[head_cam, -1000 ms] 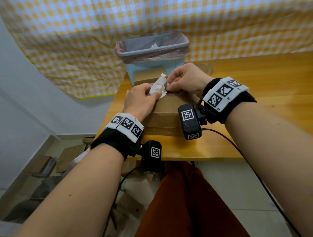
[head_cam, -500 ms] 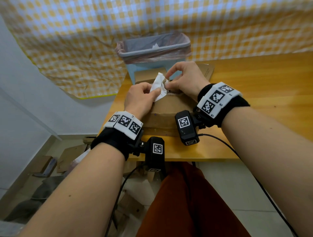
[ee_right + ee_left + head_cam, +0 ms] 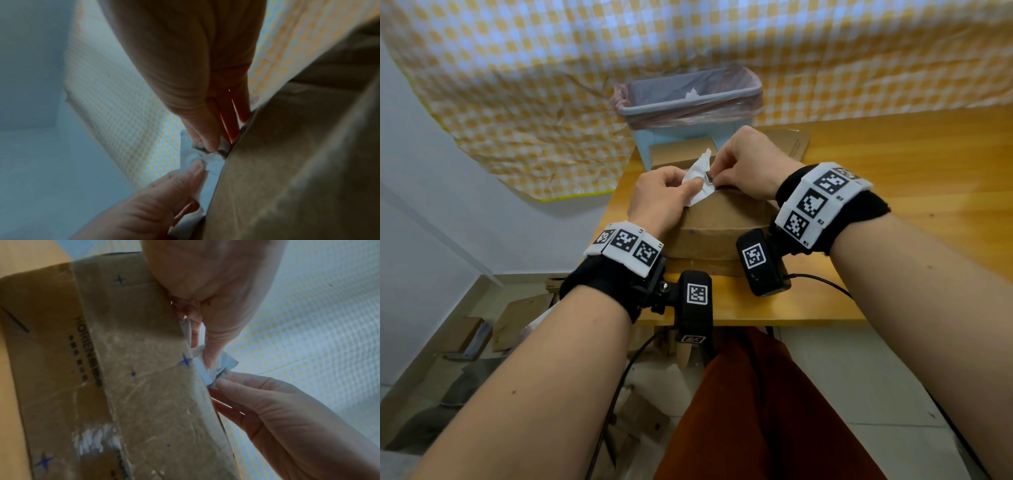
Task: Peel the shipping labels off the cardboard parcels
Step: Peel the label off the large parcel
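A brown cardboard parcel (image 3: 722, 219) lies at the near left corner of the wooden table (image 3: 911, 178). A crumpled white shipping label (image 3: 700, 176) stands up from its top face, its lower end still against the cardboard. My left hand (image 3: 693, 187) pinches the label's near part with thumb and fingers. My right hand (image 3: 717, 176) pinches its far, dark-printed edge. The left wrist view shows the parcel's taped side (image 3: 144, 369) with blue stars and the label (image 3: 218, 371) squeezed between both hands. In the right wrist view the label (image 3: 207, 164) sits at the parcel's edge (image 3: 287, 162).
A light blue bin (image 3: 688, 102) lined with a pink bag stands just behind the parcel, a white scrap inside it. Another cardboard box (image 3: 681, 154) and a flat cardboard sheet (image 3: 794, 144) lie behind the hands. Cardboard pieces (image 3: 517, 318) litter the floor at left.
My right hand has lifted slightly and taken a finer pinch on the label's edge. The label now stands a little higher off the parcel. My left hand keeps its hold.
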